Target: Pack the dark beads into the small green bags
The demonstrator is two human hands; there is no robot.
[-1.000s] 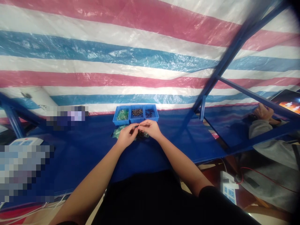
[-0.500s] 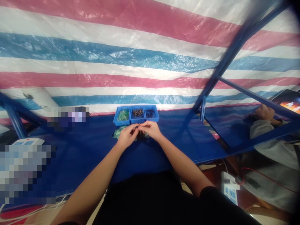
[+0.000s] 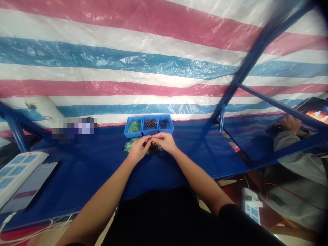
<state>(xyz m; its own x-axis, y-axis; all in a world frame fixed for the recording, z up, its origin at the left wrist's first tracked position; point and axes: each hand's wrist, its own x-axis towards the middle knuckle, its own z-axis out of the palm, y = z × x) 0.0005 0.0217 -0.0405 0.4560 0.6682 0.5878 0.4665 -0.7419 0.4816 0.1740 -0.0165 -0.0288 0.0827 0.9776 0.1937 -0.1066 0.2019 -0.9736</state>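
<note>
My left hand (image 3: 138, 148) and my right hand (image 3: 165, 141) meet at the fingertips over the table. Both are closed in a pinch; whatever lies between the fingers is too small and hidden to name. Beneath them is a pile of small dark and brassy parts (image 3: 155, 148), partly covered by my hands. Beside my left hand lie green-tinted clear packets or pieces (image 3: 128, 145). Just beyond stand three joined blue bins: the left bin (image 3: 125, 132) holds green pieces (image 3: 134, 126), the middle one metallic pieces (image 3: 150, 123), the right one dark slim pieces (image 3: 164, 124).
On the blue table (image 3: 97, 164), a white power strip (image 3: 23, 164) and a phone (image 3: 32, 188) lie at the left. A blue metal frame (image 3: 230, 92) rises at the right. Beyond it sits another person in a grey sleeve (image 3: 287, 143). A striped tarp (image 3: 153, 48) hangs behind.
My hands stay in nearly the same place, with only a slight shift of the fingers. A small dark bit that showed between the fingertips is now harder to see.
</note>
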